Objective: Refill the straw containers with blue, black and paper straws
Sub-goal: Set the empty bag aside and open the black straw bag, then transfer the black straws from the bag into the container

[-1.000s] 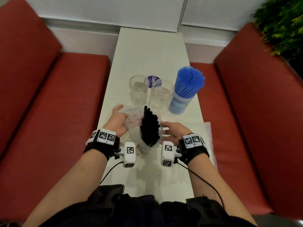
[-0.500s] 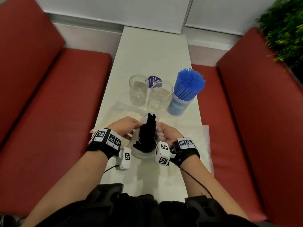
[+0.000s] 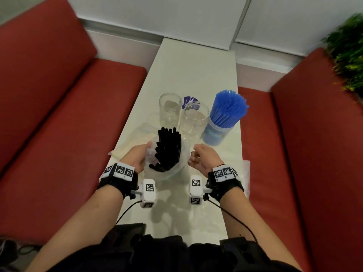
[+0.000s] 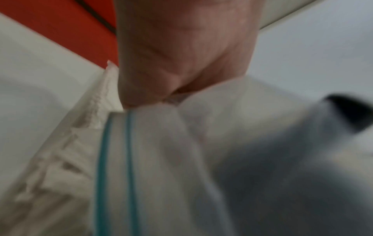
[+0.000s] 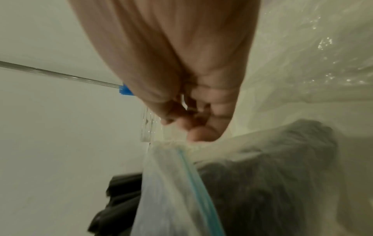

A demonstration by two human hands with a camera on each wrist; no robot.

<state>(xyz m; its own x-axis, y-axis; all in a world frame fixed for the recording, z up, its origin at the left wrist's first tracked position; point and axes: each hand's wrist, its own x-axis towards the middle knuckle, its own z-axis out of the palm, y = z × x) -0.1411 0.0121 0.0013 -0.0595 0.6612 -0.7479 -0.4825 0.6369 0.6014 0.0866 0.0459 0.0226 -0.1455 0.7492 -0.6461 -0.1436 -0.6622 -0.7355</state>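
Since half a second ago both hands have drawn apart, spreading the zip bag's [image 3: 177, 169] mouth above the table [image 3: 196, 75]; black straws [image 3: 169, 149] stand inside. Left wrist: left hand [image 4: 181, 55] pinches the bag edge. Right wrist: right hand [image 5: 181, 71] pinches its rim.

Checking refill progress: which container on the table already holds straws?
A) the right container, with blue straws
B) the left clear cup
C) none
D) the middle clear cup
A: the right container is packed with blue straws, while both clear cups stand empty.
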